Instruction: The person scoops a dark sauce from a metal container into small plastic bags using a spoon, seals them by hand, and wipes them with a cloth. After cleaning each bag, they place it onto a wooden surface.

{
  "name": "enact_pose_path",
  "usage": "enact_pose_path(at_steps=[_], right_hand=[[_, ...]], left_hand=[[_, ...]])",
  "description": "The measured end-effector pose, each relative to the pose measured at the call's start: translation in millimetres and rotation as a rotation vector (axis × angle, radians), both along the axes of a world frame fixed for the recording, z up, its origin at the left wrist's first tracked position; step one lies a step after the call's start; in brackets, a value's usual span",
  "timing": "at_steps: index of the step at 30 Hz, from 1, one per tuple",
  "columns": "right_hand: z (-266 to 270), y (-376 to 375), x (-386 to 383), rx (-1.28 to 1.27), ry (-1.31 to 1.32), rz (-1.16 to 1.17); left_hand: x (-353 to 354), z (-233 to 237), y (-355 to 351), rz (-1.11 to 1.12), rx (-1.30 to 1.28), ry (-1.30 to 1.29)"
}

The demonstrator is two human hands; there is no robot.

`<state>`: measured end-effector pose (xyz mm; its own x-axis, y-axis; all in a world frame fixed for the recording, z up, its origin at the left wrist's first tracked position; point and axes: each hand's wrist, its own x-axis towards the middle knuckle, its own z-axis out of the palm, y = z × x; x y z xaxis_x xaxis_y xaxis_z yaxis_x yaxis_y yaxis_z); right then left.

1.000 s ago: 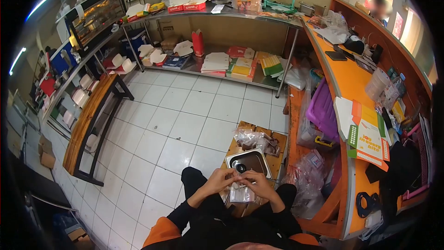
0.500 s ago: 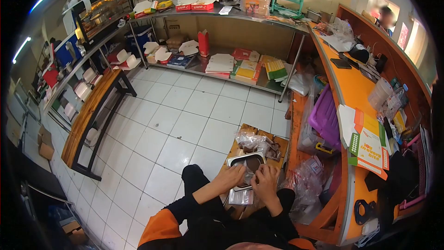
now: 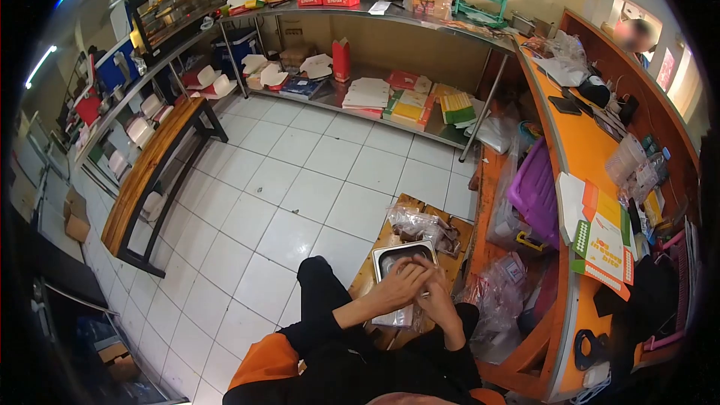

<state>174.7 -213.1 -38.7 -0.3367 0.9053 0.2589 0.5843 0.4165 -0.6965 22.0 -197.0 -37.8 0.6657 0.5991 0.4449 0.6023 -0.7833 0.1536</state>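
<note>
Pressing closer than half a second back, the left hand now overlaps the right hand above the rectangular stainless-steel pan on the low wooden slatted table. Fingers curl inward; whether they grip anything cannot be told. A clear plastic pouch lies just beneath them.

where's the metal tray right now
The metal tray sits low and centre in the head view, on the wooden pallet, partly under the left hand and right hand, a clear plastic bag just beyond it.
</note>
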Motion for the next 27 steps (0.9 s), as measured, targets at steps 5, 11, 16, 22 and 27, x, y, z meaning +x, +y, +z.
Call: enact_pose_path(at_steps=[5,11,16,22,27], right_hand=[[23.6,-3.8,-9.4,-0.046,-0.160,-0.120],[-16.3,-4.3,-8.4,0.000,-0.209,-0.083],[-14.8,-15.1,-4.7,-0.144,-0.102,0.011],[-28.4,-21.6,-7.7,-0.220,-0.068,0.037],[-33.0,-3.4,30.9,-0.241,0.103,-0.130]], left_hand=[[-1.5,0.1,-4.0,0.103,0.079,0.096],[-18.2,-18.2,-3.3,0.003,-0.063,0.093],[-20.5,-12.0,-18.6,0.001,-0.136,0.157],[-24.2,-25.7,-20.8,-0.006,-0.242,0.123],[-47.8,-29.5,-12.1,0.148,-0.558,-0.089]])
